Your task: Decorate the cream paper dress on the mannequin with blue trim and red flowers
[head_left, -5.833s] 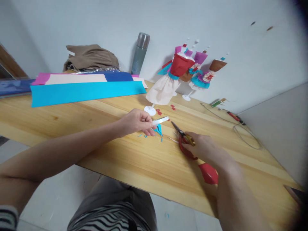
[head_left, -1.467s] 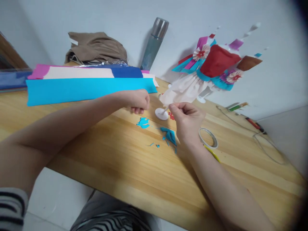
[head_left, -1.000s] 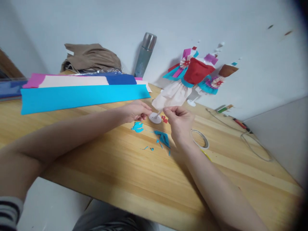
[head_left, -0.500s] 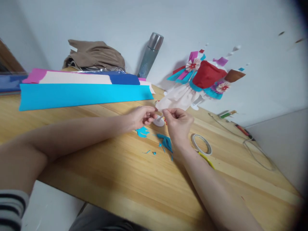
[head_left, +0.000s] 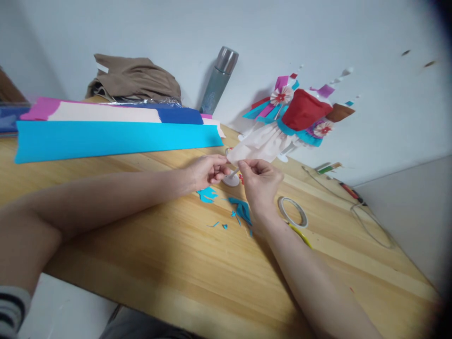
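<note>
Head view shows me a pale, gathered, papery skirt (head_left: 263, 143) beneath a smooth red bodice (head_left: 307, 110); my right hand (head_left: 261, 180) pinches its hem, the folds spreading just past the knuckles. My left hand (head_left: 211, 170) is at the hem's corner, hold unclear. Below: 1 round white base (head_left: 231, 179), ragged blue scraps (head_left: 207, 194).

the right hand (head_left: 262, 181) has given up the scissors and now pinches the hem of the pale skirt (head_left: 259, 143). the tape roll (head_left: 304, 218), earlier in the left hand (head_left: 212, 170), now lies on the table (head_left: 148, 254). that hand has opened from a fist and reached the hem, perhaps touching it.
</note>
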Demonstrator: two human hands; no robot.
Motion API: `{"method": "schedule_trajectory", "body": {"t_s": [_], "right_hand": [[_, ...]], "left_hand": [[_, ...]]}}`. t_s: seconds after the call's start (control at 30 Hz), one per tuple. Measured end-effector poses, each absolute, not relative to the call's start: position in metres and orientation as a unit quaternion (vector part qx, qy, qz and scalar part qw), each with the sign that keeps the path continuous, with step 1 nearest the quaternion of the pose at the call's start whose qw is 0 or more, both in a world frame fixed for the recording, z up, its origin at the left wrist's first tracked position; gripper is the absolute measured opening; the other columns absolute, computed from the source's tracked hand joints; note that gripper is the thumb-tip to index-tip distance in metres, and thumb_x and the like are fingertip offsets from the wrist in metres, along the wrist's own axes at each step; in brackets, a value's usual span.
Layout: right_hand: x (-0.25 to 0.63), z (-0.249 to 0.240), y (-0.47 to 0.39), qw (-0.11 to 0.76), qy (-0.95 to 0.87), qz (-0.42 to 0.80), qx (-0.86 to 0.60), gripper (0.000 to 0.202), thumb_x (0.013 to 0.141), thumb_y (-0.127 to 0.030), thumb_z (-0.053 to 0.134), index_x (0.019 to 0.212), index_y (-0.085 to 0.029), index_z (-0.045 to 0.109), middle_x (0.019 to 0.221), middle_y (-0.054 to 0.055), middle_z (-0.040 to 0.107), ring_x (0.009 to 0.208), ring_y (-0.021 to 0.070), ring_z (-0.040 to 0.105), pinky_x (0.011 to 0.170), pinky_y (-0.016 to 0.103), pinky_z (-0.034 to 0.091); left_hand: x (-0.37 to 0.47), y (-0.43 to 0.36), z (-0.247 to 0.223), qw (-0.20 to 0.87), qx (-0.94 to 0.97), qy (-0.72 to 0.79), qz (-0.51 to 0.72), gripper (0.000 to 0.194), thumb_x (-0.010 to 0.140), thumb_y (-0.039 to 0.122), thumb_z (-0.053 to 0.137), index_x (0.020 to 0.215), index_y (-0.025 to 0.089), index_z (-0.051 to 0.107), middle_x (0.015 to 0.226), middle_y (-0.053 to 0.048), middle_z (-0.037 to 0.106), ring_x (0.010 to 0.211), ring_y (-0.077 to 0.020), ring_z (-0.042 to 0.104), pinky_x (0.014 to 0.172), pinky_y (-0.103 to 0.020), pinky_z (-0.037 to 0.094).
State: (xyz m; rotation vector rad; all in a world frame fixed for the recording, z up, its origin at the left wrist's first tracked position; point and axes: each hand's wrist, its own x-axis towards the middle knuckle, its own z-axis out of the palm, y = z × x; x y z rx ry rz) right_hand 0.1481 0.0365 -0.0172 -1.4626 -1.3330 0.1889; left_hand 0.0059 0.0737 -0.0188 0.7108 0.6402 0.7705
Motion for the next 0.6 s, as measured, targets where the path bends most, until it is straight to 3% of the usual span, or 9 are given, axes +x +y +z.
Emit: {"method": "schedule_trajectory", "body": {"t_s": [0.6], "right_hand": [[0.1466, -0.0208, 0.0354, 0.533, -0.572, 0.079, -0.618, 0.022, 0.074, -0.036, 0.066, 0.071, -0.015, 0.072, 0.051, -0.003, 0.053, 0.049, 0.0112, 0.039, 0.050, 0.028, 0.031]], "left_hand": [[0.0078, 0.0712, -0.0172, 0.823, 0.328, 0.289, 0.364, 0.024, 0.097, 0.016, 0.045, 0.074, 0.015, 0.053, 0.059, -0.001, 0.059, 0.040, -0.0050, 0.041, 0.038, -0.017, 0.022]]}}
